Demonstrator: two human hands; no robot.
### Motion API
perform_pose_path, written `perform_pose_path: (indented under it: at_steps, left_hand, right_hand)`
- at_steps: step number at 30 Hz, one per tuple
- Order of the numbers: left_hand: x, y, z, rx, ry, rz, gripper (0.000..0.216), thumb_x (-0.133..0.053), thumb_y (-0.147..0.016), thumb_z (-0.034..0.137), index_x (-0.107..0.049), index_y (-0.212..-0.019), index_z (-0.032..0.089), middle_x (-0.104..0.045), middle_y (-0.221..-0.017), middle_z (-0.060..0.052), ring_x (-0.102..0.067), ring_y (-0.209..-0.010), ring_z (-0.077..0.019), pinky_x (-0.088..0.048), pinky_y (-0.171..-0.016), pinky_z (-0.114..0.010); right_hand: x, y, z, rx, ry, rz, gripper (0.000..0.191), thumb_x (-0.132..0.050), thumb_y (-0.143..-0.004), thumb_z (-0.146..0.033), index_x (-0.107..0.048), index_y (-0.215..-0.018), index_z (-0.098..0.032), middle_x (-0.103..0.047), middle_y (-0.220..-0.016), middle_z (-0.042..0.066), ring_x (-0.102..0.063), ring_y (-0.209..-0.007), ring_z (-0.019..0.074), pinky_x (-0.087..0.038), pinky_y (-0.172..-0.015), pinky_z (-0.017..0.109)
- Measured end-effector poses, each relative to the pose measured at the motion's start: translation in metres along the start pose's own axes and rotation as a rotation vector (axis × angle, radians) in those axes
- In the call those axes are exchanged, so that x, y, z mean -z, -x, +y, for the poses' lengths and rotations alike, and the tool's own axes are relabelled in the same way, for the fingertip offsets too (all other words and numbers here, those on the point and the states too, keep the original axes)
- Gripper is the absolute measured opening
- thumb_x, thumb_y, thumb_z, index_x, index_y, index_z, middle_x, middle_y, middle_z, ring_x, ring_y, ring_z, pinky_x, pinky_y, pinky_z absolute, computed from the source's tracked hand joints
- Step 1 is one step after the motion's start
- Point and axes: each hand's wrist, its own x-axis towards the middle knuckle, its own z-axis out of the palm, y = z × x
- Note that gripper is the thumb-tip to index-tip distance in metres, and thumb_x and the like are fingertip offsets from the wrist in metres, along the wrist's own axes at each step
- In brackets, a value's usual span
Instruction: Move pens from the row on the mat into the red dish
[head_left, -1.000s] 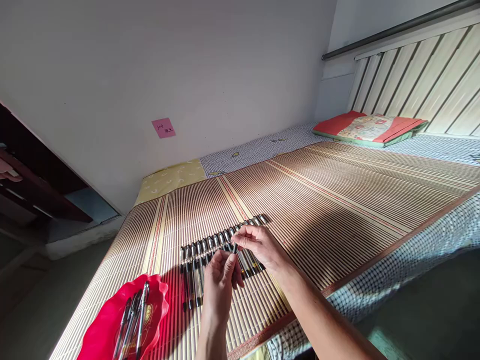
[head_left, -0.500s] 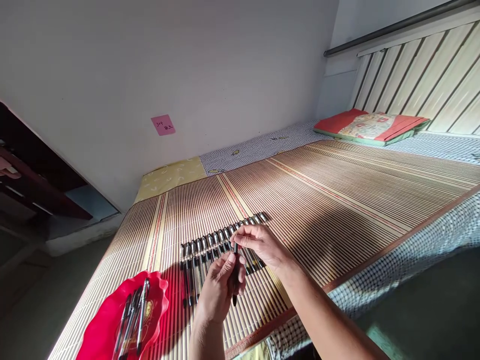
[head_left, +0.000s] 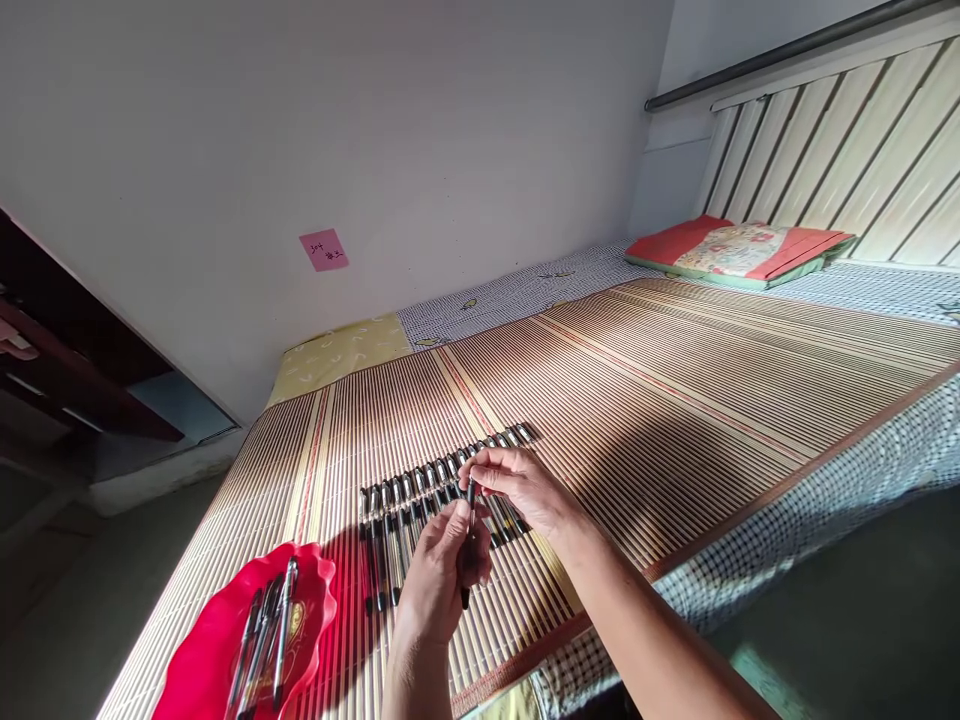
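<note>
My left hand (head_left: 439, 580) grips the lower part of a black pen (head_left: 466, 565) and holds it upright above the bamboo mat (head_left: 675, 390). My right hand (head_left: 521, 485) pinches the top end of the same pen with its fingertips. Behind and beneath both hands a row of several black pens (head_left: 405, 505) lies side by side on the mat. At the near left a red scalloped plate (head_left: 202, 660) holds several more pens (head_left: 266, 640).
The mat covers a bed with a checked sheet (head_left: 825, 500). A folded red and floral pillow (head_left: 739, 250) lies at the far right by slatted panels. A pink sticky note (head_left: 324, 250) is on the white wall. Dark furniture (head_left: 67, 370) stands at the left.
The pen has come down further out of my left fist, its lower tip now showing below the fingers. My right hand keeps its pinch on the top end. Both hands stay in place.
</note>
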Motion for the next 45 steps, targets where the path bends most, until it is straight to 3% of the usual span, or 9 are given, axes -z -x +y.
perform_pose_path:
  at_steps: [6, 11, 14, 16, 20, 25, 33, 39, 45]
  left_hand:
    - [0.001, 0.001, -0.001, 0.007, -0.166, -0.043, 0.05, -0.079, -0.083, 0.063, -0.062, -0.087, 0.016, -0.056, -0.056, 0.005, -0.047, -0.039, -0.0066, -0.018, -0.041, -0.02]
    - [0.017, 0.003, 0.002, 0.036, -0.341, -0.121, 0.051, -0.077, -0.084, 0.064, -0.066, -0.086, 0.015, -0.055, -0.054, 0.004, -0.039, -0.04, -0.0046, -0.019, -0.044, -0.02]
    - [0.028, 0.003, 0.005, 0.017, -0.393, -0.067, 0.049, -0.082, -0.081, 0.061, -0.062, -0.078, 0.016, -0.057, -0.058, 0.003, -0.036, -0.045, -0.0039, -0.023, -0.048, -0.02]
    - [0.031, 0.002, 0.007, -0.034, -0.386, 0.026, 0.05, -0.081, -0.081, 0.063, -0.064, -0.08, 0.015, -0.06, -0.063, 0.001, -0.037, -0.048, -0.0043, -0.024, -0.049, -0.019]
    - [0.027, -0.001, 0.009, -0.16, -0.354, 0.135, 0.05, -0.08, -0.083, 0.063, -0.069, -0.093, 0.014, -0.064, -0.072, -0.001, -0.032, -0.051, -0.004, -0.02, -0.05, -0.019]
    - [0.024, -0.002, 0.006, -0.187, -0.292, 0.144, 0.047, -0.088, -0.076, 0.056, -0.064, -0.083, 0.016, -0.055, -0.062, 0.004, -0.032, -0.052, -0.0051, -0.024, -0.051, -0.018]
    - [0.016, 0.0, 0.007, -0.197, -0.181, 0.152, 0.045, -0.089, -0.076, 0.055, -0.066, -0.079, 0.017, -0.055, -0.065, 0.004, -0.037, -0.054, -0.0059, -0.029, -0.051, -0.018]
    - [0.014, -0.01, 0.001, -0.309, 0.031, 0.394, 0.045, -0.092, -0.069, 0.055, -0.074, -0.081, 0.016, -0.065, -0.074, 0.0, -0.047, -0.059, -0.0089, -0.037, -0.049, -0.02]
    - [0.01, -0.013, -0.006, -0.338, 0.034, 0.42, 0.044, -0.09, -0.072, 0.056, -0.078, -0.083, 0.015, -0.073, -0.079, -0.004, -0.063, -0.069, -0.0132, -0.047, -0.055, -0.02]
  right_hand:
    - [0.001, -0.001, 0.001, 0.019, 0.015, 0.142, 0.035, -0.086, -0.076, -0.051, -0.078, -0.086, -0.019, -0.076, -0.082, 0.003, -0.063, -0.077, 0.0156, -0.045, -0.078, 0.032]
    - [0.022, 0.001, -0.014, 0.074, -0.099, 0.404, 0.04, -0.093, -0.068, -0.052, -0.079, -0.087, -0.019, -0.078, -0.091, 0.005, -0.066, -0.083, 0.0175, -0.048, -0.08, 0.033]
    - [0.039, 0.002, -0.024, 0.187, -0.217, 0.63, 0.041, -0.098, -0.06, -0.047, -0.079, -0.085, -0.021, -0.077, -0.092, 0.004, -0.065, -0.085, 0.0167, -0.05, -0.081, 0.032]
    - [0.041, 0.002, -0.025, 0.22, -0.269, 0.694, 0.041, -0.1, -0.056, -0.045, -0.078, -0.081, -0.021, -0.076, -0.089, 0.003, -0.065, -0.083, 0.0161, -0.05, -0.079, 0.031]
    - [0.019, -0.001, -0.011, 0.144, -0.197, 0.54, 0.037, -0.094, -0.068, -0.048, -0.079, -0.088, -0.021, -0.076, -0.091, 0.004, -0.067, -0.084, 0.017, -0.051, -0.079, 0.032]
    - [-0.017, -0.006, 0.007, 0.156, -0.186, 0.456, 0.035, -0.091, -0.071, -0.051, -0.077, -0.082, -0.021, -0.074, -0.082, 0.002, -0.066, -0.081, 0.016, -0.05, -0.075, 0.03]
    - [-0.039, 0.007, -0.004, 0.154, -0.155, 0.31, 0.03, -0.078, -0.088, -0.049, -0.074, -0.093, -0.02, -0.077, -0.091, 0.005, -0.07, -0.078, 0.0166, -0.058, -0.075, 0.034]
    - [-0.065, 0.009, 0.006, 0.344, 0.139, 0.33, 0.021, -0.073, -0.092, -0.04, -0.068, -0.09, -0.02, -0.073, -0.08, 0.004, -0.07, -0.07, 0.017, -0.058, -0.062, 0.029]
    - [-0.056, 0.006, -0.002, 0.342, 0.183, 0.391, 0.018, -0.072, -0.093, -0.037, -0.064, -0.09, -0.021, -0.068, -0.072, 0.0, -0.067, -0.065, 0.0157, -0.053, -0.06, 0.026]
